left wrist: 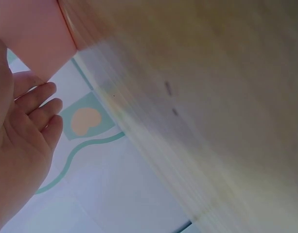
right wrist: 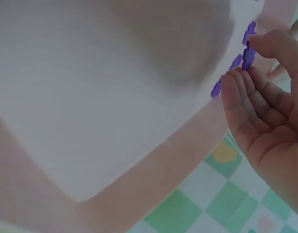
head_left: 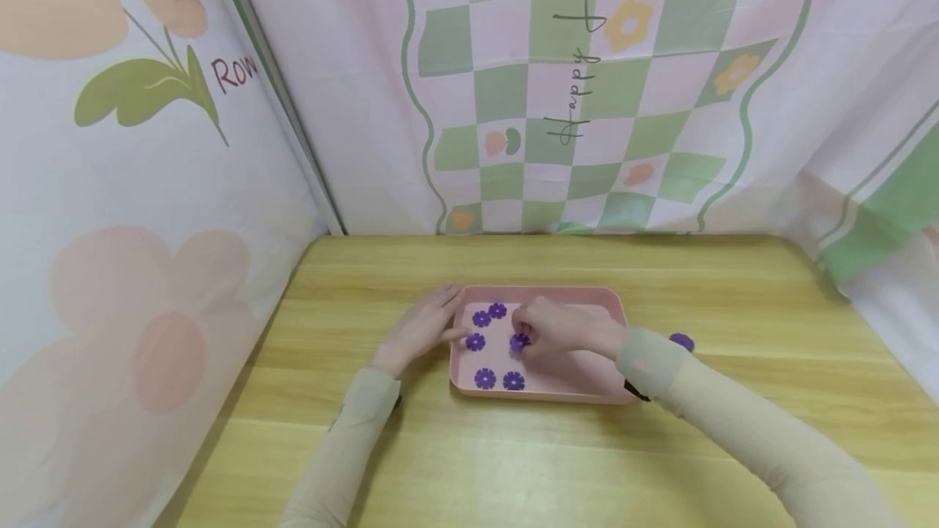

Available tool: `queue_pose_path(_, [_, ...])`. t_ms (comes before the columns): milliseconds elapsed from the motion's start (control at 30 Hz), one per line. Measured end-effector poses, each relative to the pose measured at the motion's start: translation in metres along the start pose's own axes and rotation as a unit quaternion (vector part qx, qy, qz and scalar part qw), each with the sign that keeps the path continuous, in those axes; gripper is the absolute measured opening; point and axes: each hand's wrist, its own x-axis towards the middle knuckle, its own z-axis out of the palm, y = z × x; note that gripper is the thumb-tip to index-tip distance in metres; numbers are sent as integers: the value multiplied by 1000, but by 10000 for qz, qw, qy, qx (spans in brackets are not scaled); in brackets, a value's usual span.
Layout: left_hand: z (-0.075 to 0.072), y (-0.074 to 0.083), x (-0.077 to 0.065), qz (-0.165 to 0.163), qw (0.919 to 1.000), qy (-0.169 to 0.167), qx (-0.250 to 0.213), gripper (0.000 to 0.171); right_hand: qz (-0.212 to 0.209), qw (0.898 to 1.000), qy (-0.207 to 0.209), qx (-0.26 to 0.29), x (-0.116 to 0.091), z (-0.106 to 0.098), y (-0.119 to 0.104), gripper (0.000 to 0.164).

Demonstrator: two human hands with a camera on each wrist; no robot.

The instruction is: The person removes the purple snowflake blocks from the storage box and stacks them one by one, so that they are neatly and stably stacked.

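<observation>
In the head view, my left hand (head_left: 416, 331) rests at the left side of a pink rectangular tray (head_left: 557, 295), its extended thumb reaching over the rim. The left wrist view has the fingers (left wrist: 36, 98) against the tray's outer corner (left wrist: 39, 36). Over the tray's middle, my right hand (head_left: 559, 327) pinches a purple notched plastic disc (right wrist: 248, 54) between thumb and fingertips. Several like it lie on the tray floor at its left: one disc (head_left: 475, 341) near my left thumb, a pair at the back, and two discs (head_left: 485, 379) by the front wall.
One more purple disc (head_left: 682, 341) lies on the wooden table (head_left: 513, 463), right of the tray and beside my right sleeve (head_left: 734, 406). A patterned curtain (head_left: 587, 104) hangs behind the table, and a printed flower panel (head_left: 147, 186) borders the left side.
</observation>
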Motion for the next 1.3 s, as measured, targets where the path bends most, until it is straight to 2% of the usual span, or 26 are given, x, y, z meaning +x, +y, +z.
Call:
queue_pose_path(133, [0,1,0,0,10000,12,-9,82,-108,9996,266,14,-9,-6,5,16])
queue_pose_path(433, [-1,1,-1,-78,10000,-42,-20,81,11,9982,594,126,-27,-17,17,23])
queue_pose_path(1033, [0,2,-1,-20,10000,-29,34,81,166,9937,1094,188,-76,-36,41,15])
queue_pose_path(1300, [-1,3,-2,-37,10000,-39,6,81,598,9900,1254,258,-100,-40,54,16])
